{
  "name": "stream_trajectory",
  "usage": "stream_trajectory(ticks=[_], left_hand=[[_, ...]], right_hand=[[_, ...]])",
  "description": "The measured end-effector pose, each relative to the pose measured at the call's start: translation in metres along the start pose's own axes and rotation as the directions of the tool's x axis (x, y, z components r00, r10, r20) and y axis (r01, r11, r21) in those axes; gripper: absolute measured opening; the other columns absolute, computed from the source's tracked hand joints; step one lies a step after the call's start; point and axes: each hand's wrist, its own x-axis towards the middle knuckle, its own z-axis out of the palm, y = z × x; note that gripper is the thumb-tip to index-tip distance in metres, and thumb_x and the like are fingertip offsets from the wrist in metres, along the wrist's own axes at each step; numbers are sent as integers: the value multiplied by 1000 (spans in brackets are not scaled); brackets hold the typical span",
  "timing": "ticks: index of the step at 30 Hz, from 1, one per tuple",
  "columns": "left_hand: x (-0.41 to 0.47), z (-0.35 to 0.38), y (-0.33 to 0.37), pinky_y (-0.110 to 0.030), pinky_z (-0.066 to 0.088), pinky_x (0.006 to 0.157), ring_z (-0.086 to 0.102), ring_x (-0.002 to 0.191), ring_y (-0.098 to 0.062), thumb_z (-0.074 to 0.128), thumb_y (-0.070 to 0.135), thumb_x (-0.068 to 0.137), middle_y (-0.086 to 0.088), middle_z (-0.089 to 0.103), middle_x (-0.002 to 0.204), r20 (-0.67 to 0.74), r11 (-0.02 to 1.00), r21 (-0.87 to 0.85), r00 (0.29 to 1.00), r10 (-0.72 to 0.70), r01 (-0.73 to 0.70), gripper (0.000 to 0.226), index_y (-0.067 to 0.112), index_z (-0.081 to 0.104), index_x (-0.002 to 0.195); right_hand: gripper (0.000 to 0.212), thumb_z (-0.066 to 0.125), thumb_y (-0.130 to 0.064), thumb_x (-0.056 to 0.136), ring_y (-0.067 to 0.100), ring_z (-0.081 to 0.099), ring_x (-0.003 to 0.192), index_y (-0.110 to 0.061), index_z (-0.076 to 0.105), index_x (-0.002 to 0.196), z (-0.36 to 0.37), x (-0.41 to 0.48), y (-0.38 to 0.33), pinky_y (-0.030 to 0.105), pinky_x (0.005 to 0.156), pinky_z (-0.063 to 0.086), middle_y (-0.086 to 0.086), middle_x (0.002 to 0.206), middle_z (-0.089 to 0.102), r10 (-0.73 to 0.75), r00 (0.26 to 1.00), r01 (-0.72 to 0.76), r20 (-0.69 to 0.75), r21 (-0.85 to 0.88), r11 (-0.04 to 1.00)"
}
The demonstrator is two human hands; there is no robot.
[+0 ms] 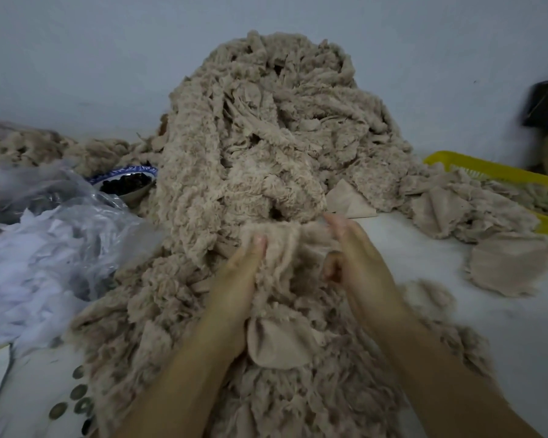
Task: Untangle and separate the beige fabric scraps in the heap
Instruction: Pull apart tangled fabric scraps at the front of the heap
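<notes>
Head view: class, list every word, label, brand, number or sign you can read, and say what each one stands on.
There is no readable text anywhere in this view.
bowl: blue pattern on the rim, no letters.
round discs: any markings are too blurred to read.
yellow basket, plastic bag, beige fabric scraps: no print visible.
</notes>
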Motion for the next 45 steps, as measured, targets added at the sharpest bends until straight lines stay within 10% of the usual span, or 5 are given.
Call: stream_trajectory(ticks=[16, 23, 31, 38, 45], left_hand=[[15, -20, 7, -32, 58, 75, 74, 98, -21, 50, 54, 91, -9, 76, 109, -242, 970, -237, 970, -5, -54, 54, 12, 71, 119], [11, -9, -2, -24, 56, 52, 66, 58, -16, 48, 63, 90, -8, 68, 72, 70, 893, -424, 989, -134, 151, 64, 7, 78, 96], [1, -6, 6, -36, 61, 72, 74, 97, -27, 55, 71, 77, -19, 74, 108, 288, 838, -414, 924, -251, 356, 82, -3, 75, 107], [7, -7, 2, -35, 61, 81, 70, 109, -24, 61, 6, 86, -17, 73, 114, 78, 912, -408, 997, -19, 50, 94, 25, 5, 159], [16, -15, 2, -29, 59, 79, 70, 110, -21, 41, -6, 98, -11, 67, 129, -102, 934, -332, 989, 103, -131, 56, 19, 43, 148]], right_hand=[[52, 50, -56, 96, 9, 22, 42, -26, 36, 55, -25, 9, -9, 25, 44, 22, -9, 50, 27, 8, 952, -58, -307, -153, 987], [57, 34, -82, 83, -12, 38, 121, -44, 62, 114, 7, -7, -4, 3, 91, 29, -24, 133, 37, -208, 976, 212, 67, -511, 833], [21, 60, -43, 94, -4, 55, 70, -26, 56, 82, 26, -12, 3, 11, 62, 42, -19, 80, 62, -98, 973, 170, 209, -367, 915], [47, 51, -78, 79, 4, 53, 66, -32, 56, 83, 20, -17, -2, 17, 60, 41, -5, 79, 59, -34, 924, 170, 381, -330, 928], [29, 49, -53, 96, 4, 64, 69, -34, 71, 93, 13, -10, -4, 22, 66, 49, -3, 78, 73, 21, 999, -17, 45, -80, 997]])
